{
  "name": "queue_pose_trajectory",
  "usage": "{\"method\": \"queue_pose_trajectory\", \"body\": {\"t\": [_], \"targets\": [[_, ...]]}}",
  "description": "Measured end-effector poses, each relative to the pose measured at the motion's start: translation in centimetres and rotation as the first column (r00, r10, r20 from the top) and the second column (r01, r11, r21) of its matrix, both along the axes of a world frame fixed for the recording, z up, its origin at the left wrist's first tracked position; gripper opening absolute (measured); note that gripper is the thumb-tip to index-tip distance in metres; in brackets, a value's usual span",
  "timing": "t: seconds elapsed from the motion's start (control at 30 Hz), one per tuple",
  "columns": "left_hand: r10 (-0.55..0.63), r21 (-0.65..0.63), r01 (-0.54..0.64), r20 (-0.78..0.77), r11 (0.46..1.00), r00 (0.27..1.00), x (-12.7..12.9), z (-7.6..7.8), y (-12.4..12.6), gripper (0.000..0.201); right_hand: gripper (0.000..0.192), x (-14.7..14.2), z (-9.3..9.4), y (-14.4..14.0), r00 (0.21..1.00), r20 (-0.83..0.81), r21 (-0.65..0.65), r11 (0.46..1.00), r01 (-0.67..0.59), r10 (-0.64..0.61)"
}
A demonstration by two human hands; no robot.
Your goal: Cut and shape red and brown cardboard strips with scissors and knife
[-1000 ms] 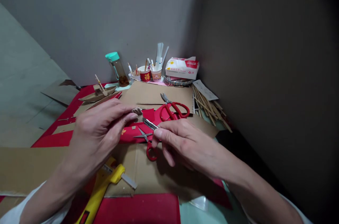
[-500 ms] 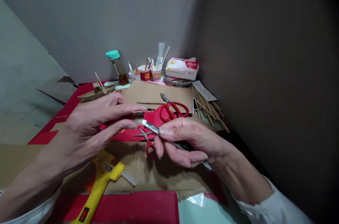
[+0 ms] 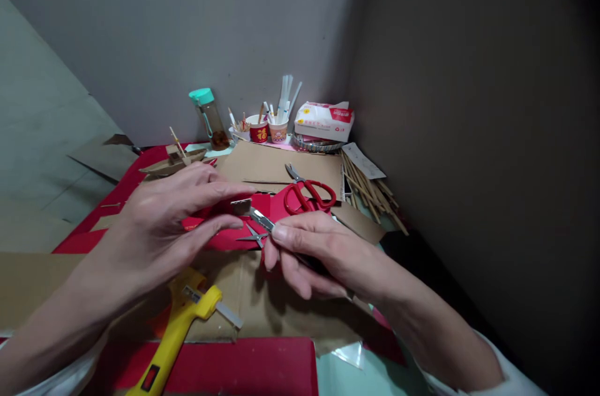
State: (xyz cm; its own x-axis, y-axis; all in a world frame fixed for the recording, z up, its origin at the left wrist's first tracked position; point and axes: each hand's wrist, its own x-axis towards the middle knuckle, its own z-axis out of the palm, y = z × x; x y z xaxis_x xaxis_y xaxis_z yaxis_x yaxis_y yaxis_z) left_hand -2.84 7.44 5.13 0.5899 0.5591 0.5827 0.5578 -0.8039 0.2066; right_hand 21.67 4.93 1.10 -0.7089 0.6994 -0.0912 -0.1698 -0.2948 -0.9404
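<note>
My left hand [image 3: 171, 215] pinches a small piece of cardboard [image 3: 240, 207] between thumb and fingers. In my right hand [image 3: 316, 249] is a craft knife [image 3: 261, 219], its tip pointing up and left. That tip is at the edge of the cardboard piece; whether it cuts in, I cannot tell. Much of the knife's handle is hidden by my fingers. Small red-handled scissors [image 3: 254, 236] lie below, partly covered by my right hand. Larger red-handled scissors [image 3: 309, 195] rest just beyond it.
A yellow glue gun [image 3: 173, 330] lies on cardboard [image 3: 262, 321] in front. Behind stand a bottle [image 3: 210, 121], a red paper cup [image 3: 259, 130], another cup [image 3: 278, 131] and a tissue pack [image 3: 324, 121]. Wooden sticks [image 3: 370, 193] lie right; a small model boat [image 3: 173, 162] sits left.
My right hand has shifted slightly left, bringing the craft knife's tip up to the cardboard piece. My left hand has stayed nearly still, keeping its pinch.
</note>
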Motion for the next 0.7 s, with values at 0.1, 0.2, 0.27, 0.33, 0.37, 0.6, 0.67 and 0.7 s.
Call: {"method": "queue_pose_trajectory", "body": {"t": [0.1, 0.2, 0.27, 0.33, 0.37, 0.6, 0.67, 0.7], "targets": [[0.059, -0.012, -0.059, 0.028, 0.998, 0.998, 0.3, -0.5, 0.1, 0.023, 0.039, -0.3, 0.9, -0.8, 0.917, 0.325, 0.363, 0.926, 0.104, -0.231], [0.086, -0.128, -0.073, 0.095, 0.989, 0.992, 0.6, -1.1, 0.0, 0.019, 0.035, -0.7, 1.2, -1.6, 0.748, 0.459, 0.643, 0.761, 0.093, -0.480], [0.105, -0.199, -0.078, 0.127, 0.977, 0.986, 0.9, -1.5, 0.0, 0.020, 0.031, -1.0, 1.1, -1.9, 0.649, 0.496, 0.709, 0.700, 0.080, -0.577], [0.120, -0.235, -0.084, 0.143, 0.968, 0.982, 1.1, -1.9, -0.1, 0.019, 0.032, -1.2, 1.0, -2.0, 0.577, 0.531, 0.740, 0.671, 0.042, -0.621], [0.129, -0.250, -0.089, 0.151, 0.964, 0.980, 1.3, -2.0, -0.1, 0.018, 0.032, -1.3, 1.0, -2.0, 0.548, 0.544, 0.754, 0.657, 0.013, -0.636], [0.250, -0.284, -0.181, 0.232, 0.942, 0.940, 2.9, -1.8, -0.7, 0.010, 0.017, -1.6, 1.5, -2.3, 0.378, 0.636, 0.765, 0.612, -0.199, -0.672], [0.279, -0.273, -0.205, 0.266, 0.940, 0.923, 3.4, -1.8, -1.0, 0.008, 0.022, -1.6, 1.5, -2.5, 0.374, 0.616, 0.782, 0.596, -0.184, -0.693], [0.290, -0.266, -0.214, 0.289, 0.940, 0.912, 3.6, -2.0, -1.1, 0.006, 0.024, -1.5, 1.5, -2.7, 0.385, 0.604, 0.790, 0.589, -0.170, -0.698]]}}
